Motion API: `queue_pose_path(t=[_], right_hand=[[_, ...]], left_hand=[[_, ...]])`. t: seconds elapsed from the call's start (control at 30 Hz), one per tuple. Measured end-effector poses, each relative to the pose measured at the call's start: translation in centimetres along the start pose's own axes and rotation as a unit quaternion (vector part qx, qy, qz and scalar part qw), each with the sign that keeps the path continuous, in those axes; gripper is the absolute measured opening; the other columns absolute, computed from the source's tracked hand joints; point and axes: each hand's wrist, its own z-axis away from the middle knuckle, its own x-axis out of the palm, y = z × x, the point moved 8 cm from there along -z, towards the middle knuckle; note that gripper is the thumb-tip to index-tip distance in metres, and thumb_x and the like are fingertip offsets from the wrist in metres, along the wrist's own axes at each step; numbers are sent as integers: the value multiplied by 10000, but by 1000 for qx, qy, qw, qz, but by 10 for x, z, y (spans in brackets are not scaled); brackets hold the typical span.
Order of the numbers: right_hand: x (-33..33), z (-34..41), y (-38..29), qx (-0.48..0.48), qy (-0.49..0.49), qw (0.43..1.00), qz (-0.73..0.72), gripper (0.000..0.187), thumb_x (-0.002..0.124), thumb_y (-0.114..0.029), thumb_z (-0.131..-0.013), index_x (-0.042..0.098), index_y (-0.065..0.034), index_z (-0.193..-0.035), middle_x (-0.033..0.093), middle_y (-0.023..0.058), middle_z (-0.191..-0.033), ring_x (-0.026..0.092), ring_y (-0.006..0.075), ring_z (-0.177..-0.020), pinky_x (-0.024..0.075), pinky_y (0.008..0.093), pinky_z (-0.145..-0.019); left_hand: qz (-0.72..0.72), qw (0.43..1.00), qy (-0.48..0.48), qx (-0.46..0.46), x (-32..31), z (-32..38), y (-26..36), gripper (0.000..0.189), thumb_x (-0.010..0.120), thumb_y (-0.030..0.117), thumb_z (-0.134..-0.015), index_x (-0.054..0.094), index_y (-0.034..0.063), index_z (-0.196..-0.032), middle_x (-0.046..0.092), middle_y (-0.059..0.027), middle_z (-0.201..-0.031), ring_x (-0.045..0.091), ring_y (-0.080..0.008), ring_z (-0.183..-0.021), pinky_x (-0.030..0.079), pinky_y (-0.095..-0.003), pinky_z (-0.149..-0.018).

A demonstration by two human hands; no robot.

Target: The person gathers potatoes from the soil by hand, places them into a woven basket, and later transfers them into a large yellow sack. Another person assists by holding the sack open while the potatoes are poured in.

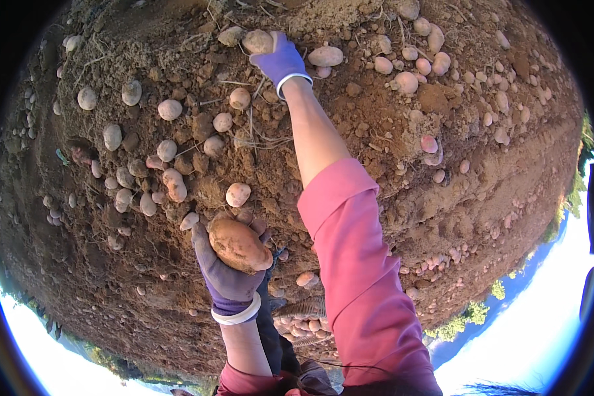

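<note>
My left hand (232,277), in a purple-grey work glove, holds a large soil-covered potato (237,245) in its upturned palm, low in the middle of the view. My right arm reaches far up the picture, and my right hand (282,57), in a purple glove with a white cuff, grips a dusty potato (258,42) at soil level. A second potato (231,36) lies just left of that one, and an oval potato (325,56) lies to the right of the hand. Above my left hand a round potato (238,194) rests on the soil.
Loose brown soil (277,163) with clods and dry stems spreads all around. Many potatoes lie scattered, with a group at left (123,198) and another at upper right (407,82). A woven basket (304,308) with potatoes stands near my legs, partly hidden by my right sleeve.
</note>
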Motion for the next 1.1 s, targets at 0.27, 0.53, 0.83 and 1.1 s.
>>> queue_pose_path(t=[0.27,0.53,0.83,1.1], right_hand=[[-28,175,4,65,-267,705,-654,712,756,-241,-776,394,-104,-1373,513,100,-1209,607,164,-918,567,287,-672],[-84,330,1,-215,-302,919,-135,801,803,-235,-680,426,-119,-1376,619,155,-1142,648,321,-1002,536,386,-814],[-146,356,-22,-213,-172,962,-3,915,817,-389,-635,365,-62,-1361,603,135,-908,644,319,-706,511,439,-598],[-164,312,-25,-341,-143,928,35,806,813,-372,-683,442,-111,-1349,622,120,-1053,632,261,-948,522,424,-789]], left_hand=[[-152,986,35,62,-1,14,1,430,426,449,-971,603,94,-1136,667,-95,-866,661,-261,-724,539,-398,-705],[-600,781,-144,100,12,34,-47,435,505,168,-940,464,-45,-1317,521,-179,-1305,531,-268,-1175,424,-381,-1001],[-318,939,-82,-102,1,43,-79,477,501,402,-977,518,7,-1244,618,-136,-1127,632,-257,-1019,592,-334,-739],[-289,952,102,20,-22,28,-56,555,451,329,-995,240,203,-1492,401,-134,-1400,559,-260,-1121,587,-285,-672]])
